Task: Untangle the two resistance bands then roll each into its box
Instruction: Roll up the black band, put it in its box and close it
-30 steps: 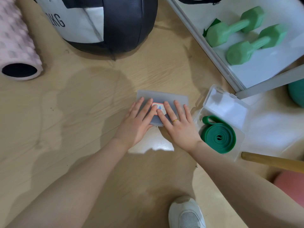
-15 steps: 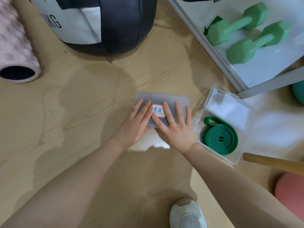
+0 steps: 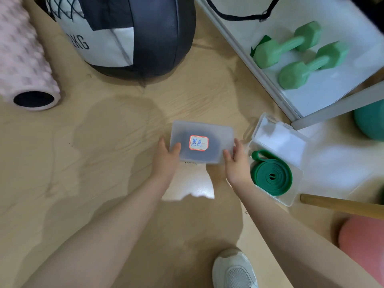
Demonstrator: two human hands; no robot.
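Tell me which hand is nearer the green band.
Right. The right hand grips the closed box just beside the green band; the left hand holds the box's far side.

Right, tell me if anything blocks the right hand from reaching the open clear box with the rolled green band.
Nothing visible does. The right hand grips the closed frosted plastic box at its right end, and the open clear plastic box holding the rolled green resistance band sits just beside it on bare wooden floor.
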